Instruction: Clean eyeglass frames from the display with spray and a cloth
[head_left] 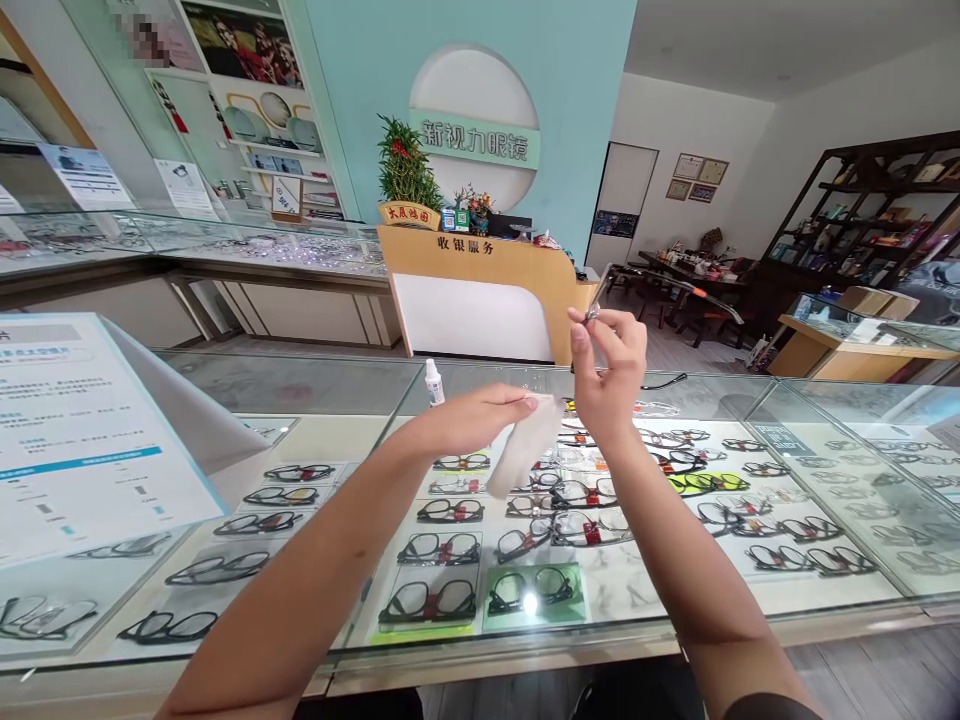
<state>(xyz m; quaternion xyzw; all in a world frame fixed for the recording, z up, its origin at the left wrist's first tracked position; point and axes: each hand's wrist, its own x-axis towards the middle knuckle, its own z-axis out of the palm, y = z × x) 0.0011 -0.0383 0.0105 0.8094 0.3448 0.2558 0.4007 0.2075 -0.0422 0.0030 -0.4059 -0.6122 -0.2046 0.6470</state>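
My left hand is closed over the counter, its thumb and fingers pinching a pale cloth that hangs down limply. To its right and a little higher, my right hand is closed in a pinch on a pair of glasses. The glasses are raised above the glass, with one dark temple with an orange patch reaching out to the right. My fingers hide part of the frame. A small white bottle stands upright on the counter beyond my left wrist.
Under my arms is a glass display case with rows of spectacles inside. A printed sign stands at the left. Farther off are a wooden cashier desk with a plant, another showcase, and shelves at the right.
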